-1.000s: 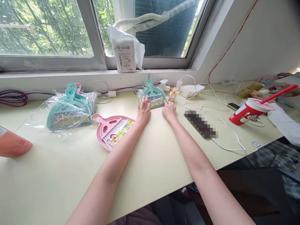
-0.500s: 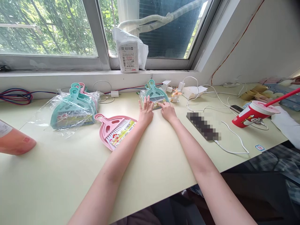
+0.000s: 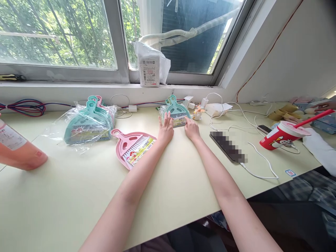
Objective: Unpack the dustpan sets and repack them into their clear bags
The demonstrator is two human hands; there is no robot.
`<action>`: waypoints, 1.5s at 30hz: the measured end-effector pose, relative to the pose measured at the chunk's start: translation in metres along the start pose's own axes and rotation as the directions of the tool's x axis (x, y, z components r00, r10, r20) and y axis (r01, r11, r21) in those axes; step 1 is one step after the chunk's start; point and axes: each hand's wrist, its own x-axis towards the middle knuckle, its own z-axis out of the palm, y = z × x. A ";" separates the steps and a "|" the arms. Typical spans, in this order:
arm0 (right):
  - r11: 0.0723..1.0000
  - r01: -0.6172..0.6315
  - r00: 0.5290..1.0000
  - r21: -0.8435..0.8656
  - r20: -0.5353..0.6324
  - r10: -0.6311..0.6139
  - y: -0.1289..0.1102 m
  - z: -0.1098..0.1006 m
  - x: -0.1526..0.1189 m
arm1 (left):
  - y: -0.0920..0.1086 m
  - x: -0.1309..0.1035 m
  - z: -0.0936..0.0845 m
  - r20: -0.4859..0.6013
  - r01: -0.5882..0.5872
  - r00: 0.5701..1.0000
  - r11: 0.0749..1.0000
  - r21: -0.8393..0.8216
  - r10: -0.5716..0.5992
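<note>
A green dustpan and brush set (image 3: 175,108) lies at the back of the table on top of more sets in clear plastic. My left hand (image 3: 166,131) rests at its near left edge, fingers spread and fingertips on the label. At the near right corner is my right hand (image 3: 192,129), its fingers bent in and touching the set's edge; their undersides are hidden. Left of my left forearm, a pink dustpan with a brush (image 3: 133,147) lies flat, partly covered by that arm. Farther left, a stack of green and pink dustpan sets (image 3: 89,122) sits in clear plastic.
An orange-red bottle-like container (image 3: 22,147) leans in at the left. To the right are a phone (image 3: 227,147) on a white cable, a red cup (image 3: 280,134) with a straw, and another person's white sleeve (image 3: 317,150). A small figurine (image 3: 198,112) stands beside the green set.
The view has tilted and shifted slightly. My right hand has moved from the front of the label to the set's right corner, its fingers more bent. My left hand stays on the left side.
</note>
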 end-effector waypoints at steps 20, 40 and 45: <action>0.952 0.270 0.962 0.145 0.004 -0.274 -0.082 -0.015 -0.082 | -0.012 -0.116 -0.120 -0.316 0.206 0.924 0.977 -0.060 -0.214; 0.157 -0.277 0.961 0.948 0.277 0.020 -0.153 -0.004 -0.098 | -0.096 -0.166 -0.129 0.175 0.359 0.767 0.187 -0.915 -0.617; 0.007 -0.320 0.940 0.948 0.316 0.127 -0.161 -0.013 -0.102 | -0.097 -0.167 -0.142 0.358 0.361 0.896 -0.040 -0.932 -0.262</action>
